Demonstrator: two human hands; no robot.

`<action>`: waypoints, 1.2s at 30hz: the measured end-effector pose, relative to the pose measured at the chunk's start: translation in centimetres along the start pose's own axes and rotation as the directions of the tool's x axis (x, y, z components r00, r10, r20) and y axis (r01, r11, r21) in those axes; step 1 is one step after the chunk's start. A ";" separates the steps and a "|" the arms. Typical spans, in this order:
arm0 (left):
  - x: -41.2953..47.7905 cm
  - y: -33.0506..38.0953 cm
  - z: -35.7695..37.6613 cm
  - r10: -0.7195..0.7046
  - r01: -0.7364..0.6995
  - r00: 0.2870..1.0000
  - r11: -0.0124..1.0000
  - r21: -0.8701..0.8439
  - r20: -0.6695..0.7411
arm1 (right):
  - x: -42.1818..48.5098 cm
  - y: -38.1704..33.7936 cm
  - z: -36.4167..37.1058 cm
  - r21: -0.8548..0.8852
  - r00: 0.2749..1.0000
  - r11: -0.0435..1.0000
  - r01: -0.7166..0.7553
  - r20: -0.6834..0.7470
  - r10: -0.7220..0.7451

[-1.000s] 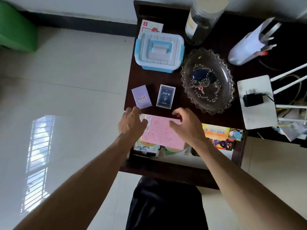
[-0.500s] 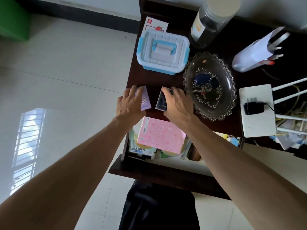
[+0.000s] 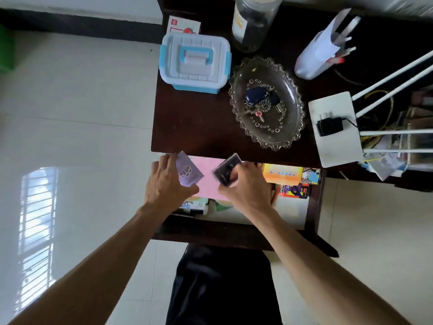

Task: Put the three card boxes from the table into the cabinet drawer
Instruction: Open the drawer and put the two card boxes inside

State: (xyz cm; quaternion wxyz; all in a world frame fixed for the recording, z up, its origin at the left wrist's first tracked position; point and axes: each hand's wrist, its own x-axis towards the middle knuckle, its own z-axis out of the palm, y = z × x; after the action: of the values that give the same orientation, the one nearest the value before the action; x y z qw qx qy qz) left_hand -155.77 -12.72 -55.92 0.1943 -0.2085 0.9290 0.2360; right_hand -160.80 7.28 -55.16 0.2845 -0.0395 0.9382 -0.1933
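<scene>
My left hand point(image 3: 167, 184) grips a purple card box point(image 3: 188, 171) and holds it over the open drawer point(image 3: 312, 207). My right hand point(image 3: 244, 188) grips a dark blue card box point(image 3: 226, 170), tilted, also above the drawer. Between and under both boxes lies a pink box point(image 3: 210, 181) inside the drawer, partly hidden by my hands. The dark cabinet top point(image 3: 199, 127) in front of the drawer carries no card box.
On the cabinet top stand a white and blue lidded case point(image 3: 194, 62), a glass dish point(image 3: 290, 134) with keys, a jar point(image 3: 253, 22), a white pen holder point(image 3: 321, 48) and a white router point(image 3: 335, 130). The drawer also holds an orange box point(image 3: 282, 173) and other small packs.
Both hands took the purple and dark blue boxes off the cabinet top and drew them back over the drawer, above the pink box. The camera view shifted slightly.
</scene>
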 end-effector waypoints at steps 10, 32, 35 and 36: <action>-8.5 2.7 9.8 -0.233 0.279 0.941 0.944 -0.175 0.246 | -7.0 12.7 3.7 0.154 0.879 0.867 -0.475 0.134 0.458; -8.2 4.7 17.5 -0.218 0.251 0.943 0.962 -0.104 0.252 | -1.4 23.5 9.9 -0.068 0.782 0.780 -0.622 -0.100 0.615; -8.2 4.8 17.7 -0.206 0.243 0.943 0.963 -0.119 0.260 | -1.6 23.6 10.7 -0.095 0.781 0.778 -0.621 -0.155 0.605; -8.2 4.8 17.7 -0.200 0.239 0.943 0.963 -0.123 0.266 | -1.6 23.6 10.7 -0.082 0.774 0.772 -0.630 -0.155 0.614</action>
State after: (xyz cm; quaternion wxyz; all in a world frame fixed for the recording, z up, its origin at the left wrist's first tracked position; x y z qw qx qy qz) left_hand -146.53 2.78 -64.86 0.3187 -0.2936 0.8470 0.3080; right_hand -152.73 25.68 -71.61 0.2730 0.2665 0.9239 -0.0290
